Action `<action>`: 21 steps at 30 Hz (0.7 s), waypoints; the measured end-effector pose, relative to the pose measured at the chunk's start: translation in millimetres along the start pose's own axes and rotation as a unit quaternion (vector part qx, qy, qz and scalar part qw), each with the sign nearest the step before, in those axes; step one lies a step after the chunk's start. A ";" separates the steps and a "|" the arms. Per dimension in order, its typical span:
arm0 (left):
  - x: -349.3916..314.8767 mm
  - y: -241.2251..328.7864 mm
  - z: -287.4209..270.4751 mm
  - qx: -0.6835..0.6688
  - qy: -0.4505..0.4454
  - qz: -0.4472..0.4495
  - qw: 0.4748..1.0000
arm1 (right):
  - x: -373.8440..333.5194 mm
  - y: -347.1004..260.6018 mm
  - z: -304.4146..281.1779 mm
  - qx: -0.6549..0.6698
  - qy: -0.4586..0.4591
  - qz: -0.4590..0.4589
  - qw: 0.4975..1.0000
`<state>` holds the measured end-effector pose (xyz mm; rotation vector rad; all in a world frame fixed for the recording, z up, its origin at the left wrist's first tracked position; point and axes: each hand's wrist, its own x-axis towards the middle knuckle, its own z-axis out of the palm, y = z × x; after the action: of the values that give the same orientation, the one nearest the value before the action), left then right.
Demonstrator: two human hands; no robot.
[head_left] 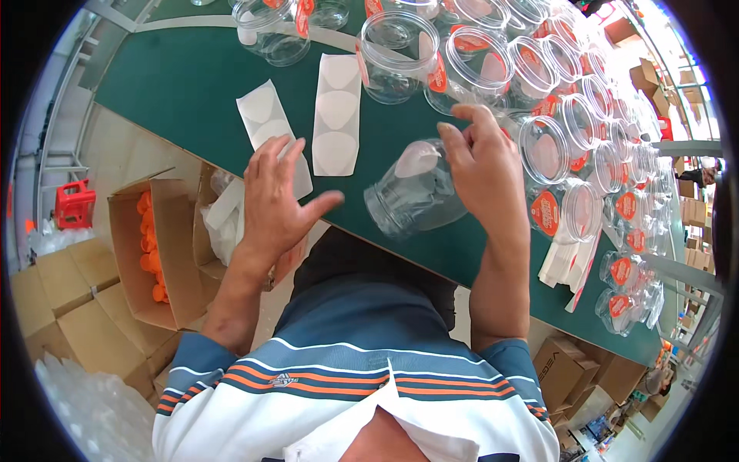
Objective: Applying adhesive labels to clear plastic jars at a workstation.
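"Across the dark green tabletop (192, 69), where does the clear, wide-mouthed plastic jar (416, 202) lie?"

"From my remote seat, I see it on its side by the near edge, mouth toward my left, probably so its curved wall faces up. A pale rounded label (418, 158) shows there."

"And your hands?"

"My left hand (273, 192) spreads wide, apparently holding nothing, fingers over a white backing strip of pale rounded stickers (265, 108). My right hand (486, 165) bends over the jar's far end, perhaps steadying it; I cannot tell whether its fingers pinch anything."

"Why the second white sticker strip (336, 108)?"

"It lies flat between the first strip and the jar, likely for easy reach. Upright clear jars with red-orange labels (394, 81) crowd behind, presumably out of my way."
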<state>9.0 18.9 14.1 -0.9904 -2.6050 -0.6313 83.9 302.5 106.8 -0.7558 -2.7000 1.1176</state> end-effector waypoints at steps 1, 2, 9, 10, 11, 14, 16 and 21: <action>-7.7 -4.1 -2.4 -0.001 -0.001 0.000 1.000 | 3.2 -2.9 2.9 -0.001 0.000 0.001 1.000; -15.5 -7.5 -4.9 0.019 -0.024 0.013 0.999 | 7.3 -6.0 6.6 -0.017 0.008 -0.001 1.000; -57.3 -59.9 -21.2 0.042 -0.094 0.020 0.994 | 12.0 9.6 27.0 -0.055 0.125 -0.131 0.982; -63.9 -66.0 -22.2 -0.013 -0.078 -0.021 0.997 | 11.1 11.4 28.6 -0.049 0.156 -0.169 0.972; -62.8 -65.2 -24.4 -0.014 -0.078 -0.021 0.997 | 9.3 11.7 30.5 -0.050 0.156 -0.169 0.972; -48.2 -48.6 -45.7 -0.263 0.087 -0.257 0.926 | 3.5 10.6 32.9 -0.058 0.173 -0.212 0.960; -35.1 -33.1 -57.7 -0.339 0.144 -0.329 0.869 | 2.3 10.5 36.0 -0.060 0.198 -0.245 0.947; -3.8 15.0 -65.8 -0.696 0.219 -0.212 0.651 | -27.0 -19.2 49.7 0.156 0.099 -0.165 0.969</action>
<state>28.9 -5.5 73.8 -0.2591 -1.4930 -2.7408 85.0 246.4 86.3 -0.3315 -2.2973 1.2601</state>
